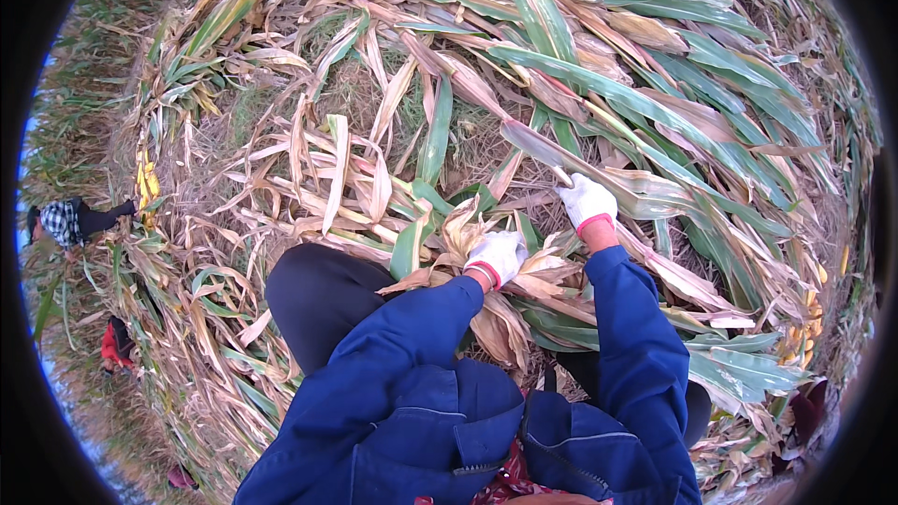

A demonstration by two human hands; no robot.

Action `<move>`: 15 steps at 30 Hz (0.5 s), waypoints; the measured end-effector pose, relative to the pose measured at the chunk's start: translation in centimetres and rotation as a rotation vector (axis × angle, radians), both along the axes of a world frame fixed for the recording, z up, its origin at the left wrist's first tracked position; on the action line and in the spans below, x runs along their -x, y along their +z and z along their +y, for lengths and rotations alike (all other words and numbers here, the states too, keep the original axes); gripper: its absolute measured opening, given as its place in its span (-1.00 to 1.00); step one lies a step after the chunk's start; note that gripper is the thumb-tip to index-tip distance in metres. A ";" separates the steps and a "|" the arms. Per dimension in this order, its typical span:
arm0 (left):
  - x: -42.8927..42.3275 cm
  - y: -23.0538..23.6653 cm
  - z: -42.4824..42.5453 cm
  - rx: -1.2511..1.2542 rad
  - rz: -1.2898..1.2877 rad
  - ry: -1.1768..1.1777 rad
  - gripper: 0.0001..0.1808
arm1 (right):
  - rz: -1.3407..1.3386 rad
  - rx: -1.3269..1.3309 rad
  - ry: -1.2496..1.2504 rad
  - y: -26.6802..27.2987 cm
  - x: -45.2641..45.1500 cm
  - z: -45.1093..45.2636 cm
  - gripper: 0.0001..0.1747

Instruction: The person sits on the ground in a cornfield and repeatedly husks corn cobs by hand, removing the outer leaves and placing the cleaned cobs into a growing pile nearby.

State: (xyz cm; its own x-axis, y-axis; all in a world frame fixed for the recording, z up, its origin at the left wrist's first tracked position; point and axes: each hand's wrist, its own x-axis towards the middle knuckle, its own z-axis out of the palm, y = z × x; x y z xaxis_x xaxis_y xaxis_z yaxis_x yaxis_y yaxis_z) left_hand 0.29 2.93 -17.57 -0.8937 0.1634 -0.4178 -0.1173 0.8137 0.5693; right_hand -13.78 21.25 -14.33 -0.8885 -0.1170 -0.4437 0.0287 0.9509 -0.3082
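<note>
My left hand (pixel 497 256), in a white work glove with a red cuff, is closed around a bunch of dry corn husks (pixel 463 231) in front of my knees. Tan husk leaves (pixel 501 330) spread out below it. To the right and a little farther out, my right hand (pixel 588 200) wears a matching glove. A short pale stick-like piece (pixel 562 176) juts from its curled fingers; whether it is a tool or a stalk stub cannot be told. Beside that hand runs a long cut corn stalk (pixel 540 144). Any ear inside the husks is hidden.
Felled corn stalks (pixel 666 105) with green and dry leaves cover the ground. Yellow corn ears lie in a pile (pixel 147 186) at far left and another pile (pixel 807 326) at right. People (pixel 63 222) (pixel 117 345) are off to the left, near standing corn (pixel 91 91).
</note>
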 end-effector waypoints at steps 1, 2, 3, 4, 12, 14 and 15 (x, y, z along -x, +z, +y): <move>0.1 0.0 -0.2 -0.011 -0.008 0.000 -0.68 | 0.008 -0.002 0.013 1.2 -0.9 0.4 -0.51; 0.4 0.0 -0.5 -0.030 -0.038 -0.001 -0.69 | 0.015 -0.048 0.033 2.4 -1.9 0.7 -0.59; 0.7 0.1 -1.0 -0.148 -0.046 0.020 -0.69 | 0.030 -0.058 0.038 3.5 -2.8 1.0 -0.60; 1.2 0.3 -1.6 -0.214 -0.040 0.058 -0.68 | 0.043 -0.067 0.044 4.6 -3.9 1.4 -0.60; 5.4 7.9 -9.4 -0.941 -0.180 1.098 -0.36 | 0.299 -0.043 0.128 12.7 -12.4 5.0 -0.63; 5.5 9.6 -9.9 -1.103 -0.248 1.173 -0.27 | 0.288 -0.020 0.156 14.6 -15.9 5.7 -0.62; 5.8 9.9 -10.3 -1.209 -0.295 1.187 -0.24 | 0.259 -0.014 0.171 15.4 -17.8 6.0 -0.61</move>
